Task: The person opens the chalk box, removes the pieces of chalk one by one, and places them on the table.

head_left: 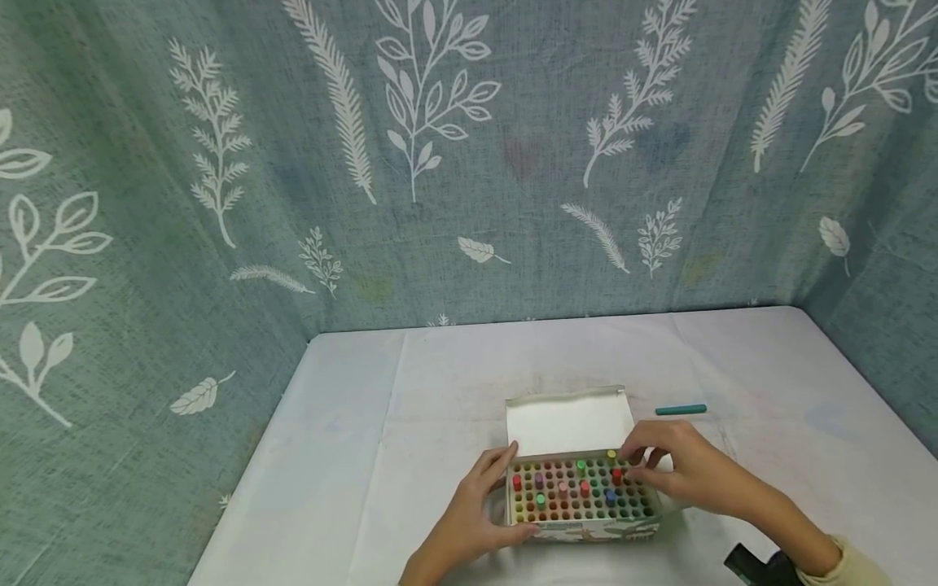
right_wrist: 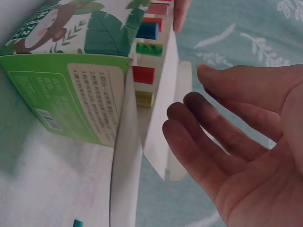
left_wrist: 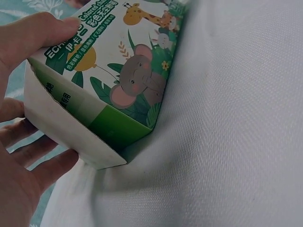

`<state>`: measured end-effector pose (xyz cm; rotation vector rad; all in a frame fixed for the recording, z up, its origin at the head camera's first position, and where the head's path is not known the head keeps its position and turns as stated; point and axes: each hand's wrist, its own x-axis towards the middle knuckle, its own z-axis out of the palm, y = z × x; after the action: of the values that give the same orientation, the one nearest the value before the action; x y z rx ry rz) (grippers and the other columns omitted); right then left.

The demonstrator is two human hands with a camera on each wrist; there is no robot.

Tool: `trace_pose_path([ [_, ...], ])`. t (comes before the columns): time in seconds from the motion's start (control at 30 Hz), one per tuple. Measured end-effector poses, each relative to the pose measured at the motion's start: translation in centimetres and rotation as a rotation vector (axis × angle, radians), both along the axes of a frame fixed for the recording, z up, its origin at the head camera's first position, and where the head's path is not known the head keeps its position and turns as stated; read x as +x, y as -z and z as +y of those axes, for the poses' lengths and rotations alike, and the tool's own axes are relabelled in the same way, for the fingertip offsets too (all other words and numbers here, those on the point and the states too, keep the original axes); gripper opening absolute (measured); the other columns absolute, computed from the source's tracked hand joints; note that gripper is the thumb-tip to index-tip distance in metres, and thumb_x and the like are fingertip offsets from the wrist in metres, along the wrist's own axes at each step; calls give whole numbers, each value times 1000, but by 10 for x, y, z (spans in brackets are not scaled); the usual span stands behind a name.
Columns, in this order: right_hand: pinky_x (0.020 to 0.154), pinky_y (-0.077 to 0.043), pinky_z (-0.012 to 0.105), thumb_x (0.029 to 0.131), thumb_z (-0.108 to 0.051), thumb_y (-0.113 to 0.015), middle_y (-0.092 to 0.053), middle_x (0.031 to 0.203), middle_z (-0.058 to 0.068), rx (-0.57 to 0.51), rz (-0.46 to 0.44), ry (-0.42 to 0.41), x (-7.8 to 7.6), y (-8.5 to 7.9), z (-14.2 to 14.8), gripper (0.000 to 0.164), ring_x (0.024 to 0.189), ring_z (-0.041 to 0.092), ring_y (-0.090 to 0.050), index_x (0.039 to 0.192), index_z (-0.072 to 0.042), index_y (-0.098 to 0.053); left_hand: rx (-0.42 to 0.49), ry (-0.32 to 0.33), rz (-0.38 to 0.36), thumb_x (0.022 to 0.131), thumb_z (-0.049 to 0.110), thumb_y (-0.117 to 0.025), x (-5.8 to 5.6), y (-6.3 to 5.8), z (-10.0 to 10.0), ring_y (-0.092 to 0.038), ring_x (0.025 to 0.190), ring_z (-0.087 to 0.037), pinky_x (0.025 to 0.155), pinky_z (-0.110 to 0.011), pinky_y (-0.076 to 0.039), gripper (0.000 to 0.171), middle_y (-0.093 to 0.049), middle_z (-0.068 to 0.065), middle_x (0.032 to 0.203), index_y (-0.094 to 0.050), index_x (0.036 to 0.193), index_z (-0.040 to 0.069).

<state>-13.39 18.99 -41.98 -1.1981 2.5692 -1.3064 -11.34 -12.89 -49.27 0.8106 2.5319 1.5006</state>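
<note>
A cardboard chalk box (head_left: 597, 532) printed with animals and leaves stands open on the table, its white lid (head_left: 570, 423) folded back. Inside is a grid of round holes, with several coloured chalk sticks, including a blue one (head_left: 611, 496), poking up from it. My left hand (head_left: 476, 509) grips the box's left end, thumb on the printed front (left_wrist: 137, 80) and fingers on the flap side. Over the box's right back corner is my right hand (head_left: 689, 468). In the right wrist view its fingers (right_wrist: 213, 118) are loosely bent and apart from the thumb, with nothing between them.
A teal chalk stick (head_left: 681, 409) lies on the white tabletop (head_left: 330, 456) behind the right hand. Leaf-patterned blue-green curtains (head_left: 513, 203) hang around the back and sides. A dark device (head_left: 762, 566) is worn at the right wrist.
</note>
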Motion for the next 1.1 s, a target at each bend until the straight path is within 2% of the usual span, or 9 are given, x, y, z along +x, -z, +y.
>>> trace_pose_path([
  [0.23, 61, -54, 21, 82, -4, -72, -61, 88, -5, 77, -13, -26, 1, 5, -9, 17, 77, 3, -57, 94, -14, -68, -16, -3, 42, 76, 42, -78, 1, 0, 0, -45, 124, -23, 98, -37, -47, 93, -40, 0, 136, -27, 150, 18],
  [0.37, 61, -53, 20, 81, 0, -71, -58, 87, -7, 132, -7, -29, 2, 8, -12, 19, 76, 2, -55, 90, -16, -68, -7, 0, 34, 76, 41, -78, 1, 1, 0, -44, 124, -23, 98, -38, -47, 93, -39, 0, 137, -28, 150, 18],
  [0.5, 58, -51, 19, 79, 4, -71, -56, 84, -9, 176, 35, -18, 2, 12, -16, 22, 74, 0, -53, 88, -16, -67, 3, -8, 5, 75, 42, -79, 1, 2, 0, -44, 124, -21, 100, -39, -45, 93, -39, 3, 137, -28, 150, 22],
  [0.77, 54, -47, 16, 77, 8, -70, -53, 77, -11, 270, 179, 26, 2, 14, -23, 24, 66, -2, -50, 82, -14, -64, -17, -21, 23, 75, 43, -79, 0, 1, 0, -44, 125, -21, 100, -39, -45, 93, -39, 4, 137, -28, 150, 21],
  [1.1, 50, -42, 15, 80, 6, -68, -50, 74, -12, 310, 211, 38, 4, 16, -25, 24, 61, -3, -44, 76, -16, -61, -11, -26, 17, 74, 43, -80, 1, 2, 0, -44, 124, -21, 101, -40, -44, 93, -40, 5, 137, -29, 150, 23],
])
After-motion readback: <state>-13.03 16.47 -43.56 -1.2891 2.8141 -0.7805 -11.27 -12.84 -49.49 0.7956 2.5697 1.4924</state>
